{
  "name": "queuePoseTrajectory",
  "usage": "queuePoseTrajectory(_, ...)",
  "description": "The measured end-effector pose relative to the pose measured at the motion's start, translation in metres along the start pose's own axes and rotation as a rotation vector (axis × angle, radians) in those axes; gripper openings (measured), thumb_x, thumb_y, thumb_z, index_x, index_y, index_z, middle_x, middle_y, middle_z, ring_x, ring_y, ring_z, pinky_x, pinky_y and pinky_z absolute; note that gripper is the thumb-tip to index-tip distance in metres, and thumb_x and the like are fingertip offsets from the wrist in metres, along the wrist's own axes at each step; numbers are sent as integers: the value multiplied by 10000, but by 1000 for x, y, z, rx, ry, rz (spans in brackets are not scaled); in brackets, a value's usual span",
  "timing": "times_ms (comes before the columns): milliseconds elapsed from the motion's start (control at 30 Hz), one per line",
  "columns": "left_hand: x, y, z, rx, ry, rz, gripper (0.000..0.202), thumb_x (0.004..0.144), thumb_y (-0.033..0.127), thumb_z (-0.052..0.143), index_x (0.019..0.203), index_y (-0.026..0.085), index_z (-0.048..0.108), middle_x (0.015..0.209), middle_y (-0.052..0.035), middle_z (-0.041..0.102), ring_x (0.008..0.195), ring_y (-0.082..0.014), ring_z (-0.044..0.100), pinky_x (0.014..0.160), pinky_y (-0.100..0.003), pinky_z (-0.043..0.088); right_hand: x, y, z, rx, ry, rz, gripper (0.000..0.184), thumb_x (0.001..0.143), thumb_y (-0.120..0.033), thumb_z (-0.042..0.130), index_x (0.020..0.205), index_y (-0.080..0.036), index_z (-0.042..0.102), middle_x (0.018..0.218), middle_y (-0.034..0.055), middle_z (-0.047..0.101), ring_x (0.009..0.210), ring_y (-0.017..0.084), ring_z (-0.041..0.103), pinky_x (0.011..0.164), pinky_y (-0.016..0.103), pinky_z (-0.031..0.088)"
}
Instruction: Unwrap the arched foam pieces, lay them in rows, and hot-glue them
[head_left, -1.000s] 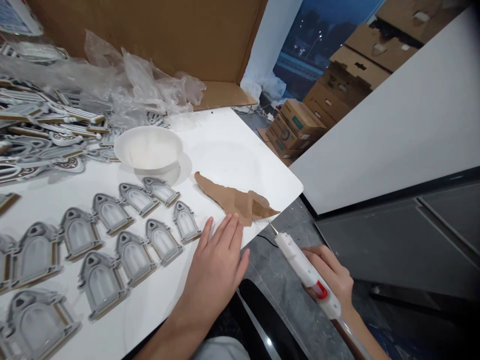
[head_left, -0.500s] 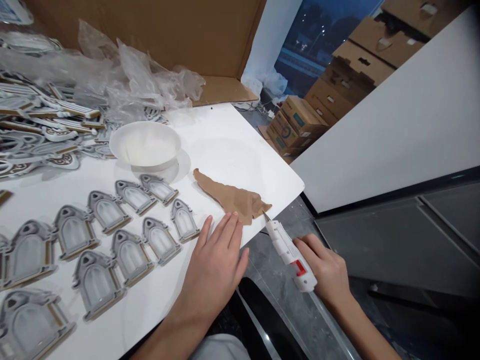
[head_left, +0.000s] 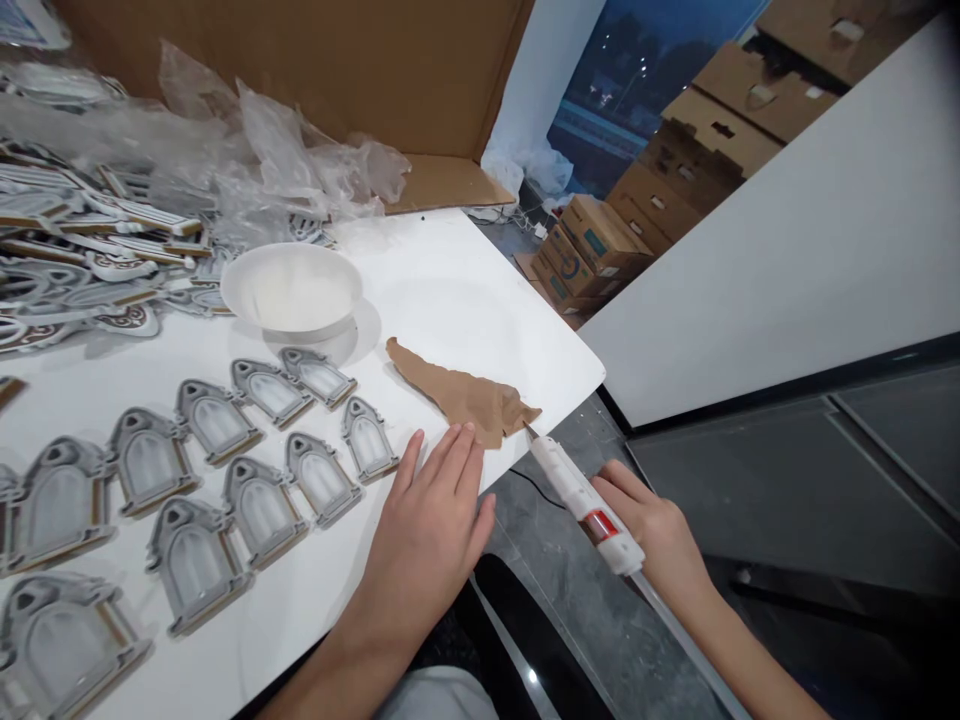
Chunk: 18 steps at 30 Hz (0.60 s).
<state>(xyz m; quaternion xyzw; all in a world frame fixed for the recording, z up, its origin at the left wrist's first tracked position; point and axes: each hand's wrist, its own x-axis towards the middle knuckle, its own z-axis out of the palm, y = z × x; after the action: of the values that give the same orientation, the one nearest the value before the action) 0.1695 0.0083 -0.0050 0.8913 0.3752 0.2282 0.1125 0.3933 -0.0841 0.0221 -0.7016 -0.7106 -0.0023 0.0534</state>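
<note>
My right hand [head_left: 643, 520] is closed around a white hot glue gun [head_left: 581, 490] with a red window on its body; a clear glue stick [head_left: 679, 635] trails from its rear. The nozzle is at the right edge of a torn piece of brown paper [head_left: 469, 400] near the table corner. My left hand [head_left: 429, 520] lies flat, its fingers stretched out and fingertips on the paper's lower edge. Left of it stand or lie several grey arched window-shaped pieces [head_left: 319, 475] in two rows on the white table [head_left: 457, 285].
A white bowl [head_left: 294, 290] sits behind the arched pieces. At the far left are piled grey-and-white cutouts [head_left: 82, 260] and crumpled clear plastic [head_left: 277, 160], before a large cardboard sheet [head_left: 337, 70]. Cardboard boxes [head_left: 592, 250] and a white panel [head_left: 810, 240] stand to the right.
The glue gun has tilted and rolled slightly in my right hand, its rear moving right and down a little. A black cord now shows below the table edge. My left hand stays put.
</note>
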Motion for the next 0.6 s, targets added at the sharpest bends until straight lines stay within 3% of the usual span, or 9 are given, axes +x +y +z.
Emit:
queuePoseTrajectory(100,0,0,0,1,6,4,385,947,260,423,1283,105,529,1396,-103,541,1297,-229,489,1142,-486,297,2,-6,5,319,27,107,256,857,-212,505,636,-205,376,703,-26,374,523,83,402,508,225,312)
queuePoseTrajectory(200,0,0,-1,-3,13,2,380,943,258,431,1275,106,536,1387,-106,550,1287,-234,500,1136,-484,308,1,-16,11,649,40,382,299,822,-299,581,613,-219,382,638,-32,394,533,109,404,523,250,335)
queuePoseTrajectory(333,0,0,-1,0,8,4,386,942,261,431,1279,102,532,1387,-111,549,1287,-238,498,1135,-488,305,-1,-22,16,876,-70,700,260,828,-436,575,705,-222,492,494,-56,412,454,117,376,453,248,288)
queuePoseTrajectory(467,0,0,0,7,-2,0,385,944,257,424,1281,103,530,1396,-103,541,1293,-230,490,1138,-484,293,1,-20,18,1023,-151,794,235,837,-410,530,712,-212,531,400,-65,419,408,104,325,434,233,241)
queuePoseTrajectory(600,0,0,1,9,4,-1,388,945,258,421,1287,105,525,1392,-98,546,1289,-228,495,1143,-478,282,4,-16,17,1187,-151,819,222,805,-376,543,666,-206,510,374,-56,434,408,103,351,454,231,276)
